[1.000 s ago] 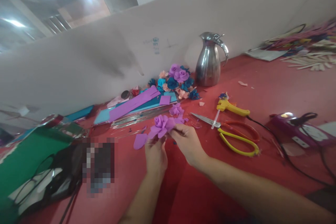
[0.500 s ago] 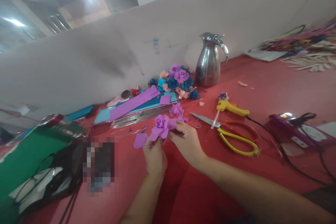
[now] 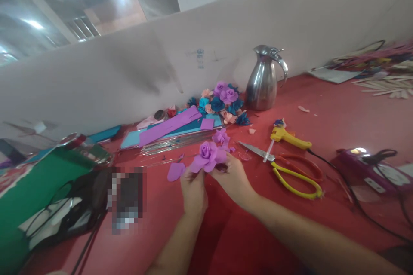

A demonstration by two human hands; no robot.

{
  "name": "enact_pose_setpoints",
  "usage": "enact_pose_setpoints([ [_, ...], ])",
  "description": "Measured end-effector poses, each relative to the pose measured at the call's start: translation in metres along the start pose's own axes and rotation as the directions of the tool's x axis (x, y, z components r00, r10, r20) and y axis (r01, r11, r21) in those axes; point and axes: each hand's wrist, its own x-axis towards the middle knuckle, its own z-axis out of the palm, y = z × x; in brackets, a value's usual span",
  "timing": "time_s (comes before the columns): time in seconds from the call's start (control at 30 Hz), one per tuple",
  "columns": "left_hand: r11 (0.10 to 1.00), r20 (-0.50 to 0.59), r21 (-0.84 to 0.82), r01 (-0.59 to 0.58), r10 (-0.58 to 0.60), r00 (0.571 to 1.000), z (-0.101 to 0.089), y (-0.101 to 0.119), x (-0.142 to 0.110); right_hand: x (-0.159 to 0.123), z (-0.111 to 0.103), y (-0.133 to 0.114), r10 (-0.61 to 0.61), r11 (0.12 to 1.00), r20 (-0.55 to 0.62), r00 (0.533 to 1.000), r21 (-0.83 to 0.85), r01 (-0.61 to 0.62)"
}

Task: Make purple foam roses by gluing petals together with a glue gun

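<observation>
A purple paper rose (image 3: pixel 207 154) is held up between my two hands over the red table. My left hand (image 3: pixel 194 184) is closed around its underside from the left; the fingertips are hidden beneath the petals. From the right, my right hand (image 3: pixel 232 178) pinches the outer petal on that side of the flower. One loose purple petal (image 3: pixel 176 172) lies on the table just left of my left hand. Behind the rose sits a smaller purple flower (image 3: pixel 221 136) with scraps around it.
Scissors (image 3: pixel 287 169) and a yellow glue gun (image 3: pixel 290 137) lie to the right, near a purple power strip (image 3: pixel 368 169) with cables. A steel jug (image 3: pixel 263 81) stands behind, beside piled paper flowers (image 3: pixel 222 99). Purple paper strips (image 3: pixel 171 124) lie at back left; a green sheet (image 3: pixel 51 180) is far left.
The whole view has shifted, so everything sits slightly further right. The rose now faces up more, and both hands keep their hold on it.
</observation>
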Motion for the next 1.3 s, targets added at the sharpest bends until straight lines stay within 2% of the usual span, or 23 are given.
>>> enact_pose_setpoints([
  [0.17, 0.999, -0.052, 0.030, -0.017, 0.018, 0.998, -0.009, -0.003, 0.005, 0.003, -0.003, -0.004, 0.129, 0.970, 0.019, 0.992, 0.206, -0.130],
  [0.27, 0.999, -0.071, -0.041, 0.002, -0.004, 0.997, -0.014, -0.004, 0.009, 0.005, -0.007, -0.012, 0.202, 0.927, 0.002, 0.979, 0.321, -0.192],
  [0.4, 0.989, -0.047, -0.133, 0.060, -0.066, 0.997, -0.011, -0.001, 0.011, 0.006, -0.012, -0.018, 0.242, 0.906, -0.019, 0.970, 0.361, -0.219],
  [0.53, 0.963, -0.007, -0.220, 0.154, -0.159, 0.987, -0.005, 0.006, 0.012, 0.006, -0.011, -0.016, 0.280, 0.914, -0.031, 0.959, 0.315, -0.257],
  [0.73, 0.937, 0.041, -0.277, 0.214, -0.211, 0.977, -0.001, 0.011, 0.011, 0.002, -0.006, -0.012, 0.178, 0.966, 0.021, 0.984, 0.187, -0.179],
  [0.83, 0.938, 0.080, -0.262, 0.228, -0.215, 0.973, -0.001, 0.010, 0.011, 0.001, -0.003, -0.010, 0.093, 0.992, 0.044, 0.995, 0.080, -0.096],
  [0.97, 0.946, 0.061, -0.225, 0.233, -0.225, 0.972, -0.001, 0.007, 0.009, -0.001, -0.002, -0.008, -0.019, 0.999, 0.051, 0.999, -0.026, 0.021],
  [1.1, 0.960, 0.079, -0.198, 0.200, -0.188, 0.979, 0.000, 0.005, 0.007, 0.000, -0.002, -0.002, -0.029, 0.999, 0.035, 0.999, -0.016, 0.030],
  [1.3, 0.981, 0.076, -0.135, 0.140, -0.130, 0.989, 0.004, 0.006, 0.004, 0.003, -0.004, 0.008, 0.020, 0.998, 0.056, 0.998, 0.060, -0.024],
])
